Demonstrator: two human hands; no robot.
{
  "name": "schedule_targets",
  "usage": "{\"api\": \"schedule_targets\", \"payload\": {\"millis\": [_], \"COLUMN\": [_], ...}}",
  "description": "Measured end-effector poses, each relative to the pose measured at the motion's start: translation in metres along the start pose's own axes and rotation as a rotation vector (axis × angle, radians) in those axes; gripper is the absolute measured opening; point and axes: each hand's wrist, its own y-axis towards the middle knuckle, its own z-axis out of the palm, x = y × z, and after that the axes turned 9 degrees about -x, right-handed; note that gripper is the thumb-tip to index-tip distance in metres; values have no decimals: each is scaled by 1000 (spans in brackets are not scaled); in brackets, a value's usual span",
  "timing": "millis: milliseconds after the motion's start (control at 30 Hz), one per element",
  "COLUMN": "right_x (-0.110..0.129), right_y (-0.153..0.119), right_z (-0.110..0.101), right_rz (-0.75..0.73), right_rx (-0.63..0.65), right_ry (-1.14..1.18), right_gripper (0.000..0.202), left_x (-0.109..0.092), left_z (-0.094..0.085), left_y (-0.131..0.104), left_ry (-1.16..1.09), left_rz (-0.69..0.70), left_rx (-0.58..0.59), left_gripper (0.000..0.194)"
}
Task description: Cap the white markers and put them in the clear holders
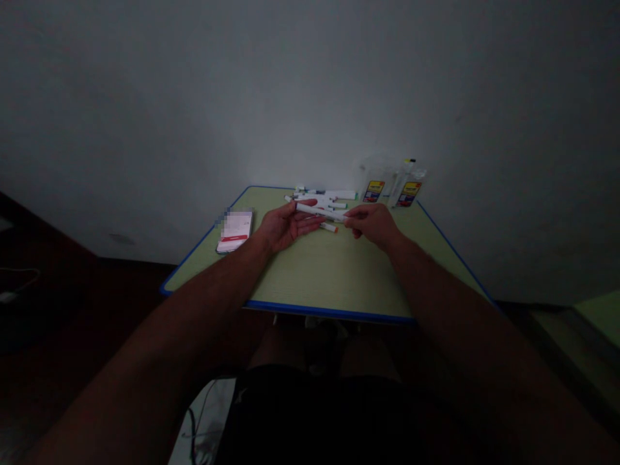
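Observation:
A slim white marker [317, 210] is held above the table between my two hands. Its left end lies across my left hand [285, 227], between the thumb and the loosely stretched fingers. My right hand [372, 223] pinches the other end between thumb and fingertips. Just behind the hands, several white markers lie in a loose heap on the table; one with a green end [346, 195] is at the back. Another marker, with an orange end [330, 228], rests near my left fingertips. Part of the heap is hidden by my hands.
The pale green table [329, 278] has a blue edge and stands by a grey wall. A phone [236, 231] with its screen lit lies on the left. Two clear plastic packets with yellow labels stand at the back right; one packet [409, 192] has markers in it.

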Motion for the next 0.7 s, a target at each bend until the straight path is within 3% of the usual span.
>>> {"api": "schedule_targets", "payload": {"millis": [233, 500, 700], "right_x": [-1, -22, -20], "right_y": [1, 9, 7], "right_z": [-2, 2, 8], "right_rz": [-27, 21, 89], "right_rx": [-1, -26, -40], "right_ry": [-35, 57, 88], "right_gripper": [17, 17, 15], "left_x": [1, 7, 6], "left_z": [1, 10, 13], "left_y": [-1, -3, -5], "left_ry": [-2, -24, -63], "left_rz": [10, 5, -23], "left_rx": [10, -7, 17], "left_gripper": [42, 40, 45]}}
